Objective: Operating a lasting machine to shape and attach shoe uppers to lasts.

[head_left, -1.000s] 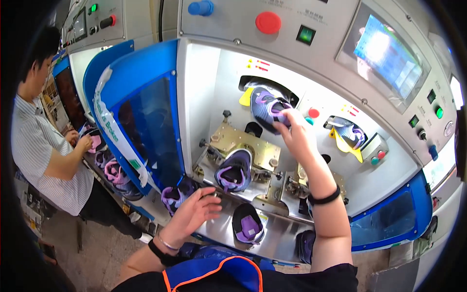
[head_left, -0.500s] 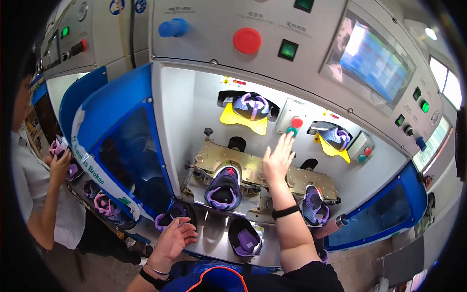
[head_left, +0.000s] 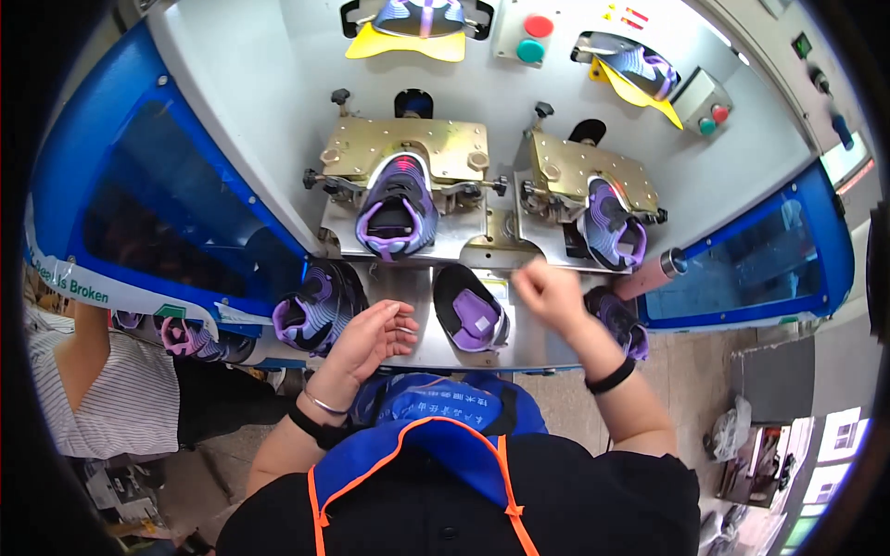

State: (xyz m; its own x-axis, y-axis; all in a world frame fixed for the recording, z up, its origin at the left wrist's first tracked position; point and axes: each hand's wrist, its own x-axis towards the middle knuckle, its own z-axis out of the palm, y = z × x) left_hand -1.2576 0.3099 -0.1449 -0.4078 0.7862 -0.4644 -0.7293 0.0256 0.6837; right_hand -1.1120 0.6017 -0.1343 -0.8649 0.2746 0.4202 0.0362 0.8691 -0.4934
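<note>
My left hand (head_left: 378, 335) hovers over the metal ledge (head_left: 405, 278) with its fingers loosely apart, holding nothing. Beside it on the left lies a purple and black shoe (head_left: 324, 304). Between my hands rests another shoe (head_left: 471, 310), its purple inside facing up. My right hand (head_left: 554, 296) is curled closed just right of that shoe, apart from it, and nothing shows in it. Above the ledge, a lit purple shoe (head_left: 399, 208) sits toe-in at the left metal fixture, and a similar shoe (head_left: 612, 227) at the right one.
Two upper shoes rest above yellow flaps (head_left: 405, 43). Button boxes (head_left: 527, 32) are on the back wall. Blue windowed doors (head_left: 171, 199) flank the machine. A pink cylinder (head_left: 652, 271) and another shoe (head_left: 618, 320) are at right. A co-worker in a striped shirt (head_left: 120, 394) is at left.
My right hand has come down from the green button to beside the middle shoe and curled closed. My left hand stays open near the left shoe. The view has tilted downward.
</note>
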